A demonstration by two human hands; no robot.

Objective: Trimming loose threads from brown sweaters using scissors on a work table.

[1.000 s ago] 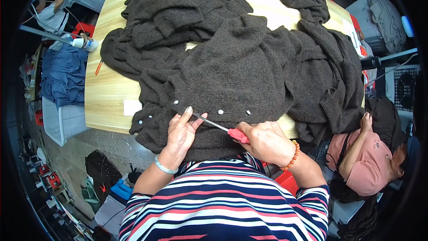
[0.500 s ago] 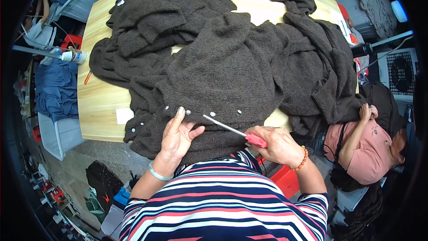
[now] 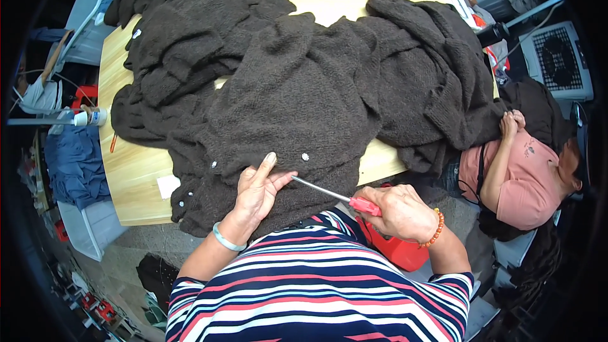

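Note:
A dark brown knit garment (image 3: 297, 101) lies rumpled across the table in front of me, its near part hanging toward my lap. Small shiny buttons dot its near side, such as one button (image 3: 305, 157) right of my left thumb. My left hand (image 3: 256, 193) is closed on the garment's near part, thumb uppermost. A red-handled screwdriver (image 3: 366, 206) is gripped in my right hand (image 3: 402, 212). Its thin metal shaft points left, and the tip is at my left fingertips. Whether the tip touches a button there I cannot tell.
More brown knitwear (image 3: 183, 31) covers the wooden table (image 3: 136, 196), with a white square (image 3: 168, 186) near its left edge. A white bottle (image 3: 95, 116) stands beyond that edge. Blue cloth (image 3: 79, 164) fills a bin at left. A co-worker in pink (image 3: 506, 177) sits at right, holding brown knitwear.
The view has shifted a little. My left fingers have closed in toward the tool's tip, and fewer buttons show around them. My right hand still holds the screwdriver.

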